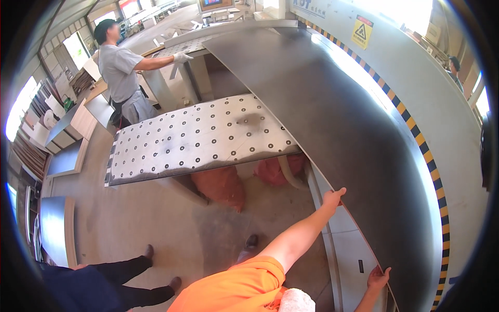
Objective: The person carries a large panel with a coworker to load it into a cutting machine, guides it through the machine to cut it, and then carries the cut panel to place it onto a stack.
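Note:
A large dark board [332, 109] stretches along the machine from the far end toward me. My left hand [334, 198] grips its near-left edge, thumb over the top face and fingers hidden underneath. Closer to me, my right hand [379, 277] is closed on the same edge, its thumb also on top. The fingers under the board cannot be seen. At the far corner, a co-worker in a grey shirt [117, 62] reaches out a white-gloved hand [182, 57] beside the board's edge; whether it touches is unclear.
A white perforated support table [182, 138] juts out left of the board. Red bags [221, 187] sit beneath it. Black-and-yellow striping [416, 132] lines the machine's grey beam [416, 78]. Another person in dark clothes [99, 281] is at lower left. Panel stacks [56, 226] stand on the left.

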Demonstrator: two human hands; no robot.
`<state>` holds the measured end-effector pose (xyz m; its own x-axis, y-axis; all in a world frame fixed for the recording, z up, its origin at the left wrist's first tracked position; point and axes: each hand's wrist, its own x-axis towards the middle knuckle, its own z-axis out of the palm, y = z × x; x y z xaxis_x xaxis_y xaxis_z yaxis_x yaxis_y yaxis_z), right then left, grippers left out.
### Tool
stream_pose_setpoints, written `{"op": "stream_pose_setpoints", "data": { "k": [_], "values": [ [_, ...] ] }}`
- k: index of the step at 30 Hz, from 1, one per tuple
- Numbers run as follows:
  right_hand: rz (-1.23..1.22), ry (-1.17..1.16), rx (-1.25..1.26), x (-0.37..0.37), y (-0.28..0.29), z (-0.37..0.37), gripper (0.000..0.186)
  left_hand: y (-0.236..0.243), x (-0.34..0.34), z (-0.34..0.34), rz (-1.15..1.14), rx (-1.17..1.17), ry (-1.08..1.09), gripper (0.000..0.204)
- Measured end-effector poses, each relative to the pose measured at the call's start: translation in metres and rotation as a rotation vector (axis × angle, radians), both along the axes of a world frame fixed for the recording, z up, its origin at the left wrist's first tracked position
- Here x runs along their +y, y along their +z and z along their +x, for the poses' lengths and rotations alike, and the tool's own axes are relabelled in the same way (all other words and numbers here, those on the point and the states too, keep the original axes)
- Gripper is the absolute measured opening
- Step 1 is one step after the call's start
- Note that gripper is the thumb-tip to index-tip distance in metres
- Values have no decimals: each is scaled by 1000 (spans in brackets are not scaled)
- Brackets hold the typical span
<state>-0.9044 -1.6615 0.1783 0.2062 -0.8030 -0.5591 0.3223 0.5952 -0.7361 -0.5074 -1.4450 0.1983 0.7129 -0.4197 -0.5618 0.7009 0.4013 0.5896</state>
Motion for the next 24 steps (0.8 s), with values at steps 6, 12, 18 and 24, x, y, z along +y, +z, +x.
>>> {"op": "stream_pose_setpoints", "data": {
  "k": [6,12,18,24],
  "values": [
    [105,-120,230,20,22,-39,41,-1,7,-4,37,21,64,31],
    [-72,-132,518,-14,4,-151,43,-9,15,-4,76,24,85,29],
    [-183,40,595,-23,1,-180,41,-14,38,-26,128,-8,94,30],
    [-197,239,703,-19,-20,-209,44,-1,107,-73,210,29,145,32]
  ]
}}
